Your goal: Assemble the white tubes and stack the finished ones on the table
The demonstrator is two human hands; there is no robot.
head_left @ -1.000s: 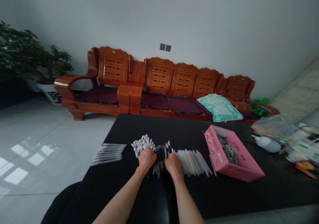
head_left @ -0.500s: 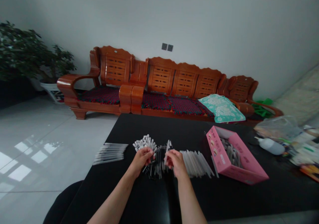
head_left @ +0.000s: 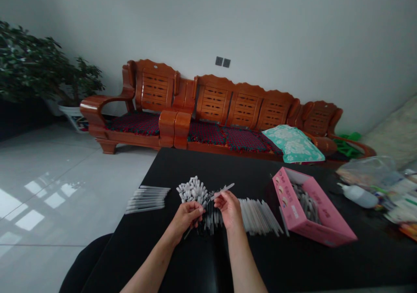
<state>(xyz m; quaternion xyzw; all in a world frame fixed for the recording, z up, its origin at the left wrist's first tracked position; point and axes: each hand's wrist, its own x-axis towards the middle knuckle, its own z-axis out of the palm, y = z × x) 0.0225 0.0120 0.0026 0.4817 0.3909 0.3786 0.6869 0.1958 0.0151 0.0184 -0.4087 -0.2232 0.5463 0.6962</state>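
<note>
My left hand (head_left: 189,215) pinches a thin dark stick (head_left: 186,234), whose lower end sticks out below the fingers. The stick's upper end points toward a pale translucent tube (head_left: 227,188), held slanted between the fingertips of my right hand (head_left: 228,206). Whether stick and tube touch is too small to tell. Behind my left hand lies a heap of short white pieces (head_left: 193,189). Thin dark sticks (head_left: 211,221) lie between my hands, partly hidden by them. To the right of my right hand is a row of translucent tubes (head_left: 260,217).
Several whitish tubes (head_left: 148,199) lie at the left of the black table (head_left: 182,158). A pink box (head_left: 325,232) holding grey pieces stands on the right. Beyond it are a white squeeze bottle (head_left: 360,196) and a plastic bag (head_left: 368,171). A wooden sofa (head_left: 172,128) stands behind.
The tube in my right hand has turned from nearly upright to slanted. A dark stick now shows in my left hand, pointing toward the tube. The view has shifted slightly left.
</note>
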